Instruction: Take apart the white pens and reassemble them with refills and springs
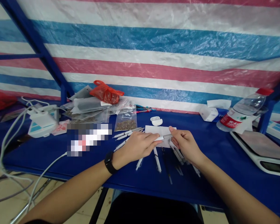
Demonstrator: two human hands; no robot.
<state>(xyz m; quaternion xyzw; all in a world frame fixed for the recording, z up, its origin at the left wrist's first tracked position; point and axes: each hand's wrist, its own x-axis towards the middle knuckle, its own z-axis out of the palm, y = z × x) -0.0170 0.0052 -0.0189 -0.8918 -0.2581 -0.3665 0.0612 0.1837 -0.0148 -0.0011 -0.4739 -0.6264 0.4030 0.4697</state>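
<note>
My left hand (138,144) pinches a white pen (160,138), my right hand (188,146) apparently its clear end (167,136), both closed; I judge it unfinished, other pens (157,160) loose on the table (140,181).

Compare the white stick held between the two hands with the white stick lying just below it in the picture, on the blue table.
The held stick runs roughly sideways; the lying stick points toward the near edge.
The held stick is in the grip of the left hand and right hand; the lying stick rests on the blue table.
Both are slim and look at least partly white.
</note>
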